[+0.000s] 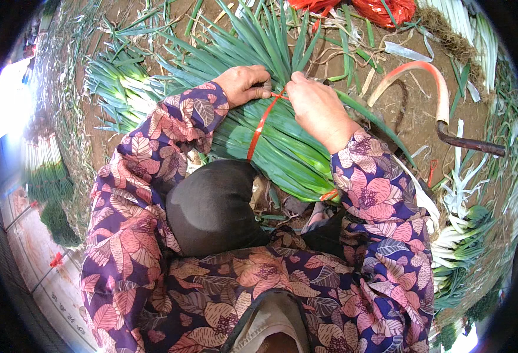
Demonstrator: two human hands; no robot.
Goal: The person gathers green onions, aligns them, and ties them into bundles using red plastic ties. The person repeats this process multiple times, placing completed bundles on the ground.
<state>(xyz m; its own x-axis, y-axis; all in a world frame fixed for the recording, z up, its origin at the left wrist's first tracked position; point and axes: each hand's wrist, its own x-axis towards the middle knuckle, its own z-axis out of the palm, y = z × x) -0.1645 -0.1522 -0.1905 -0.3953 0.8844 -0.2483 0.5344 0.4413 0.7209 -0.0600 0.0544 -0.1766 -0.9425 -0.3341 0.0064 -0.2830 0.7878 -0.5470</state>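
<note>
A thick bundle of green onions [285,145] lies across the ground before me, its leaf ends fanning out at the top. An orange-red plastic tie [261,128] runs around the leaves. On the upper side of the bundle, my left hand [245,84] pinches one part of this tie between thumb and fingers. Close to its right, my right hand [318,103] grips the tie too, its fingertips partly hidden. A second red tie [329,194] circles the bundle near my right forearm. My knee [210,207] is bent against the near side of the bundle.
Loose green onions [131,92] lie at the left, and more [455,242] at the lower right. A curved-handled tool [442,97] rests on the soil to the right. Red plastic [382,11] lies at the top. Tied bundles [47,167] stand at far left.
</note>
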